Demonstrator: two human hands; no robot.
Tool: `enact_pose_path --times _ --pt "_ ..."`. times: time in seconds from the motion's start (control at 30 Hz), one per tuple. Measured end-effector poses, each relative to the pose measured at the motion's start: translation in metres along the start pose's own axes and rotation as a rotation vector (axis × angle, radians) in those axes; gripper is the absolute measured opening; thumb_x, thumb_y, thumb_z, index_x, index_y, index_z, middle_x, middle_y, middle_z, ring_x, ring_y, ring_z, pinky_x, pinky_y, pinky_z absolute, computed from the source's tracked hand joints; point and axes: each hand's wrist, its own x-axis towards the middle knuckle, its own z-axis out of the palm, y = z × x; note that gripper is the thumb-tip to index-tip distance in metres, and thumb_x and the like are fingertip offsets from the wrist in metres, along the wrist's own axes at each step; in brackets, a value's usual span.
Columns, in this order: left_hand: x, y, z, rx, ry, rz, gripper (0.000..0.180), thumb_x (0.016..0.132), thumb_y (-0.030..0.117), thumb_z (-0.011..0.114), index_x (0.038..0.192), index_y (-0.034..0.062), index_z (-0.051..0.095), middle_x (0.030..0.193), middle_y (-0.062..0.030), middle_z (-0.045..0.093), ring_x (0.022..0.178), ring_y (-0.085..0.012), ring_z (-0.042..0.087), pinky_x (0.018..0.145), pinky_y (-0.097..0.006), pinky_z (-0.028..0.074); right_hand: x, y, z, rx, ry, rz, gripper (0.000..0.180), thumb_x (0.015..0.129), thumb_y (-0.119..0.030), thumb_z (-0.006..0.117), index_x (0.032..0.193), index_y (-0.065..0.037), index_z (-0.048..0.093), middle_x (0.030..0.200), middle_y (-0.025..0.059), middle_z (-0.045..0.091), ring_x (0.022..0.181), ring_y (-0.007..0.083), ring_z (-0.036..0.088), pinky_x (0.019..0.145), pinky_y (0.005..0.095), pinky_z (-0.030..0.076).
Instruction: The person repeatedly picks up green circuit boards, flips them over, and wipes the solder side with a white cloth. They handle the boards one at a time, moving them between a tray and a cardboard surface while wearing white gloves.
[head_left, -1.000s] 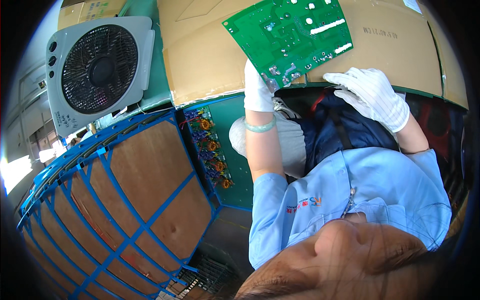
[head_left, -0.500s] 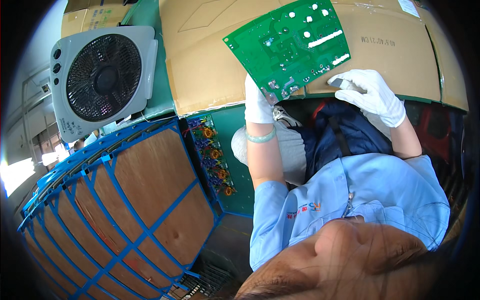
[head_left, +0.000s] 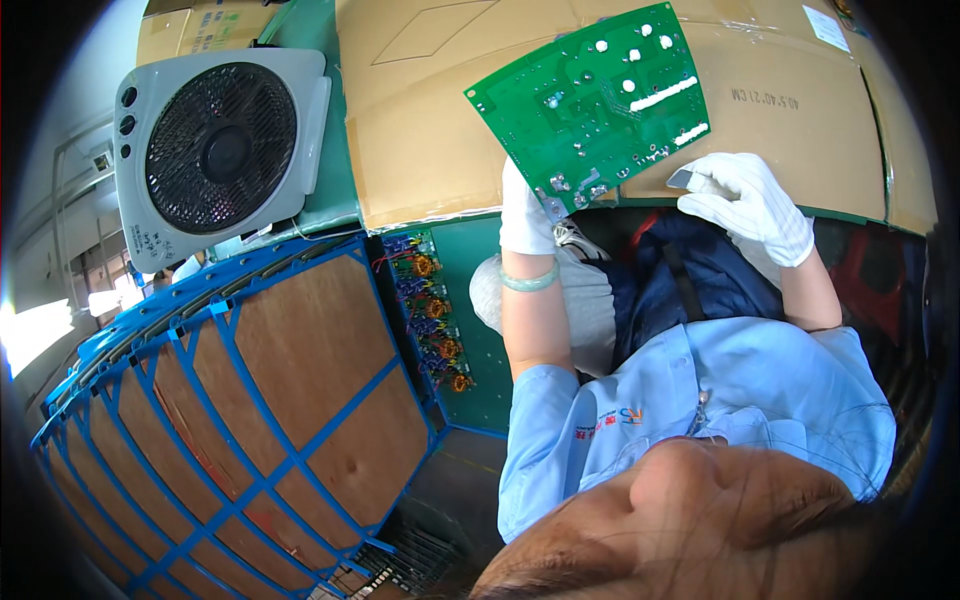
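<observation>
A large green circuit board (head_left: 585, 125) is held up at a tilt above the cardboard, its soldered side showing with white blobs and strips. My left hand (head_left: 525, 220), in a white glove, grips it by its near left edge; the fingers are mostly hidden behind the board. To the right of the board, apart from it, is my white-gloved right hand (head_left: 740, 200). Its bent fingers hold a small flat grey piece (head_left: 679, 179) at the tips; what kind of tool this is I cannot make out.
Brown cardboard (head_left: 420, 150) covers the work surface. A grey box fan (head_left: 310, 125) stands at the far left. Below it is a blue-framed rack with wooden panels (head_left: 320, 350). Several boards with copper coils (head_left: 430, 307) lie on a green surface between the rack and my left arm.
The whole view has shifted slightly, so most things sit a little further right and lower. Both hands keep their holds, and the board stays at about the same tilt.
</observation>
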Motion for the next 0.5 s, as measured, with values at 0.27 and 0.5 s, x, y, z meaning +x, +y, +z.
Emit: enact_pose_path --times 0.27,0.5 --pt "-0.0015 -0.0002 -0.0015 -0.006 -0.015 0.001 0.041 0.102 0.030 0.044 0.129 0.0004 0.055 0.114 -0.0177 0.067 0.097 -0.0316 0.069 0.078 -0.046 0.061 -0.0005 0.0025 0.0035 0.011 0.035 -0.022 0.030 0.081 -0.025 0.079 0.095 -0.002 0.066 0.075 0.0116 0.065 0.065 0.0290 0.062 0.062 0.0339 0.049" --pt "-0.0004 0.0006 0.0005 -0.024 0.024 -0.038 0.042 0.102 0.031 0.044 0.130 0.0004 0.054 0.116 -0.0175 0.066 0.098 -0.0320 0.069 0.079 -0.046 0.060 0.0009 -0.0029 0.0003 0.015 0.006 0.009 0.029 0.082 -0.026 0.078 0.094 -0.003 0.066 0.075 0.0120 0.064 0.065 0.0291 0.062 0.062 0.0338 0.050"
